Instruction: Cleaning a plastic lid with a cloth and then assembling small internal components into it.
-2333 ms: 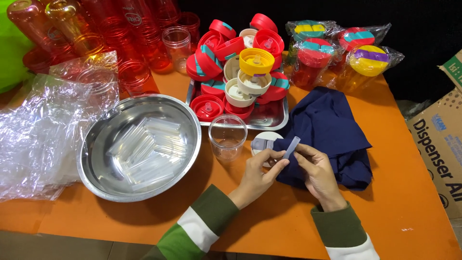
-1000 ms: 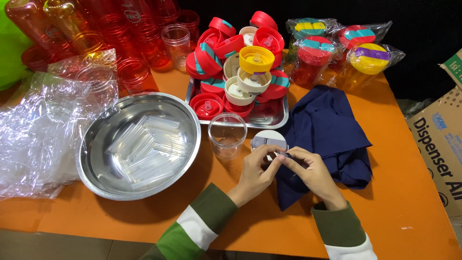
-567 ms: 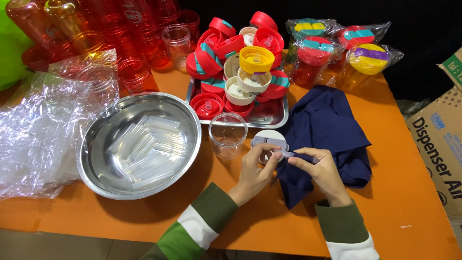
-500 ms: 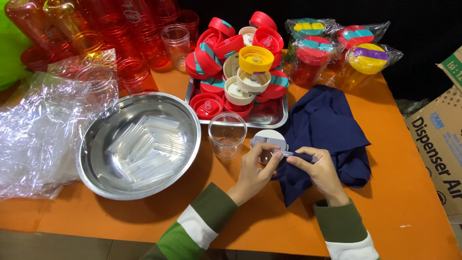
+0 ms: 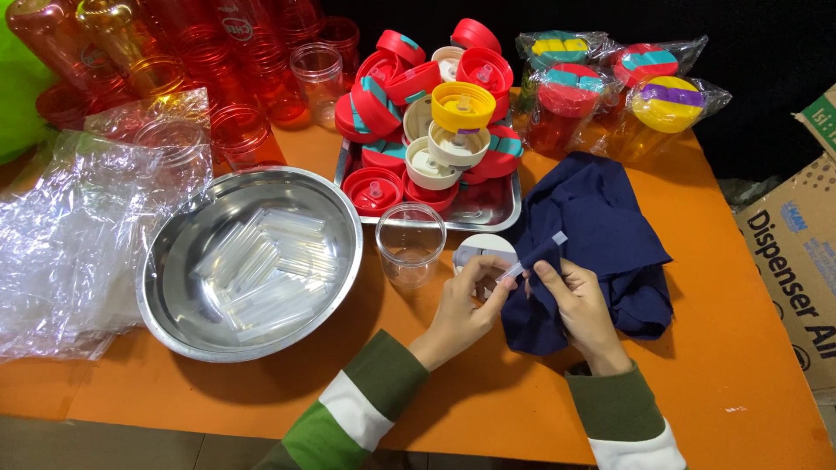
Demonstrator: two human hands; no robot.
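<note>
My left hand grips a white round bottle lid just above the orange table. A short clear straw tube sticks out of the lid to the right, and the fingers of my right hand pinch it with a fold of the dark blue cloth wrapped around it. An empty clear plastic cup stands upright just left of my left hand. Both sleeves are green with white stripes.
A steel bowl at left holds several clear straw tubes. A metal tray behind carries red, white and yellow lids. Orange-red bottles stand at the back left, wrapped bottles at the back right, crumpled plastic wrap far left, a cardboard box at right.
The two hands have come together. The straw tube, earlier held up free in my right hand beside the lid, now lies against the lid with the blue cloth pulled over it.
</note>
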